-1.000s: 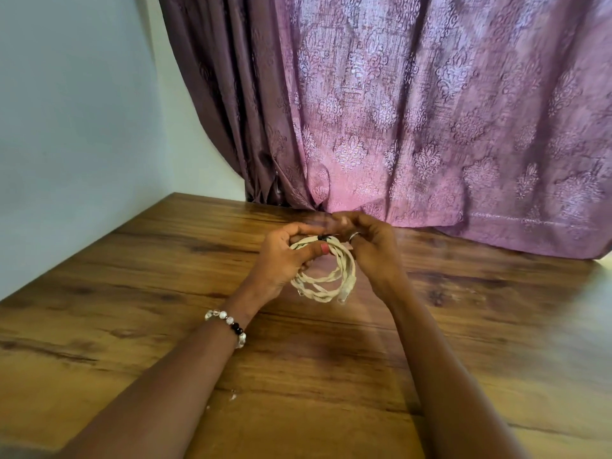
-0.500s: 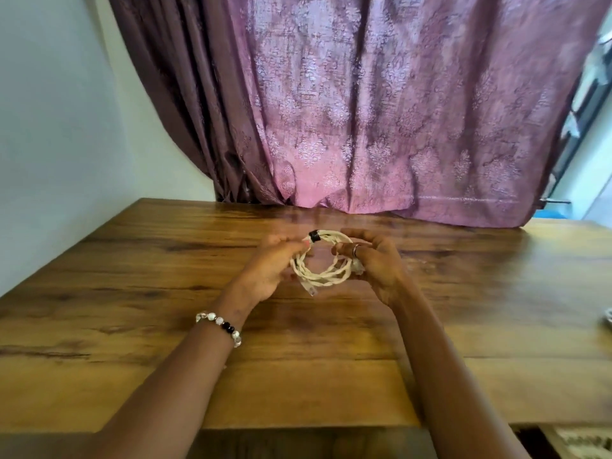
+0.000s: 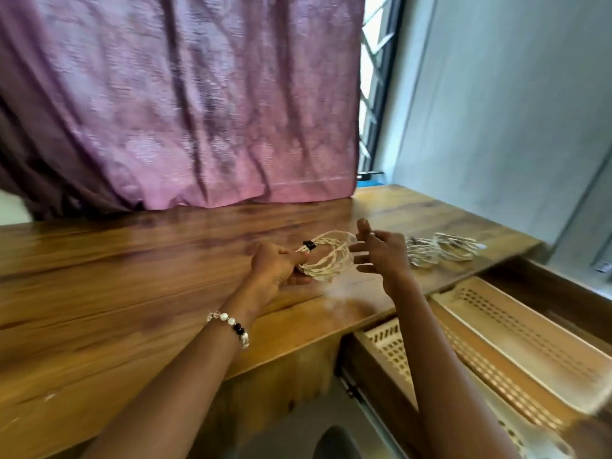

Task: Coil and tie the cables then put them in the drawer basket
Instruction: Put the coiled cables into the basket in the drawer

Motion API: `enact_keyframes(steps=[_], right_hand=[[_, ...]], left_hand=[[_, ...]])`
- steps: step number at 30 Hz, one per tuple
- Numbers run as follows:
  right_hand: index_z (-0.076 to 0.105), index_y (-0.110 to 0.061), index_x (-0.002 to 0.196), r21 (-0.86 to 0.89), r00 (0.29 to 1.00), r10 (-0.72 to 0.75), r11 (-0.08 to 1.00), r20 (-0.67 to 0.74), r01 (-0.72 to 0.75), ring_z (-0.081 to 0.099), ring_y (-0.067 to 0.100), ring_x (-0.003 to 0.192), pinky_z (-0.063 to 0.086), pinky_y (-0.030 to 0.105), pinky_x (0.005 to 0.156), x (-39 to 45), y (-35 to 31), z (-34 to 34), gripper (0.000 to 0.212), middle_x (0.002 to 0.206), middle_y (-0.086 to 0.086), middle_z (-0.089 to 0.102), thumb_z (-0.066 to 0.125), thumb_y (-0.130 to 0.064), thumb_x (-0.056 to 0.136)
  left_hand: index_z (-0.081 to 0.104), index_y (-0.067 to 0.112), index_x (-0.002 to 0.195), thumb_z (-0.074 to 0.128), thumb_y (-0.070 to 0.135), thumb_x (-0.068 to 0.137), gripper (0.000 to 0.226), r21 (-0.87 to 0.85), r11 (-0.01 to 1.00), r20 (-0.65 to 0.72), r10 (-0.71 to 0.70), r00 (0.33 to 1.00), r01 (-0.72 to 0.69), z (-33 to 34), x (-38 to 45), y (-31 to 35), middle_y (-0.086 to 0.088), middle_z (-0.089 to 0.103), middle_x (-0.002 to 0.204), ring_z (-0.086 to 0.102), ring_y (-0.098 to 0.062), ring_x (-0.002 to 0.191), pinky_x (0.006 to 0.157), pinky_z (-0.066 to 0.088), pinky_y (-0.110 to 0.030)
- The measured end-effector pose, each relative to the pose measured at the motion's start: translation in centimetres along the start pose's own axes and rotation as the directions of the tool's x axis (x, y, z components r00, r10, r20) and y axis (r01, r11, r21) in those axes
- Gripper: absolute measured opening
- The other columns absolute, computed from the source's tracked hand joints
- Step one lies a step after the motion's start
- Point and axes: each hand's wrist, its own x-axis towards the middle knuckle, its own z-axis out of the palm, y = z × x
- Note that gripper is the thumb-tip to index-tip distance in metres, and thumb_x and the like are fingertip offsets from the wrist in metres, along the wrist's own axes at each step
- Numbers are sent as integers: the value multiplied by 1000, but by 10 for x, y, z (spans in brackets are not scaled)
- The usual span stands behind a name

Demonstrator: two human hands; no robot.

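A cream braided cable (image 3: 331,260) is wound into a coil and bound by a black tie at its top. My left hand (image 3: 276,271) grips the coil's left side above the wooden table (image 3: 132,293). Just right of the coil, my right hand (image 3: 381,256) has its fingers spread and holds nothing. Two more coiled cables (image 3: 443,251) lie on the table near its right end. Below the table's right edge, a pulled-out drawer holds a cream perforated basket (image 3: 530,352).
A purple patterned curtain (image 3: 198,111) hangs behind the table. A window frame (image 3: 374,94) and a grey wall (image 3: 513,111) stand at the right. The drawer's dark wooden front (image 3: 371,376) juts out under the table edge.
The view has swung right, so the drawer basket and the other coils now show. My right hand has let go of the coil and spread its fingers. My left hand still holds the coil.
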Motion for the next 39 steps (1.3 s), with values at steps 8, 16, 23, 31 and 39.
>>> enact_keyframes(steps=[8,16,23,31,39], right_hand=[[64,-7,77,10,864,76,997,-498,-82,57,20,47,49,29,45,39,33,-108,21,69,15,65,52,-15,93],[69,2,89,-250,793,66,930,-605,-268,68,35,89,56,42,80,88,64,-112,62,94,19,70,62,-59,78],[67,-5,103,-441,807,89,800,-583,-407,60,34,109,45,41,98,111,48,-92,58,115,16,67,67,-55,75],[67,-5,88,-366,832,161,842,-531,-397,63,25,88,50,32,69,94,51,-97,29,96,11,69,72,-33,79],[69,-5,83,-161,809,176,935,-561,-315,68,23,77,60,41,67,45,52,-137,19,85,10,70,72,-22,76]], left_hand=[[67,-12,87,75,13,81,27,148,989,-21,-5,1000,8,91,37,-11,-15,69,69,67,-21,46,55,60,-44],[68,0,69,71,40,83,43,360,928,-33,121,992,-101,94,60,-11,-12,69,58,66,-23,45,50,58,-33],[70,-8,77,74,33,82,41,355,929,5,114,993,-109,91,74,-11,-14,70,67,69,-29,50,64,59,-50],[72,3,63,74,34,77,34,560,810,-1,212,977,-175,87,76,-11,-10,68,54,67,-20,48,61,60,-38],[70,5,72,76,19,81,18,361,918,20,169,985,-165,86,59,-2,-13,69,66,68,-23,51,57,60,-38]])
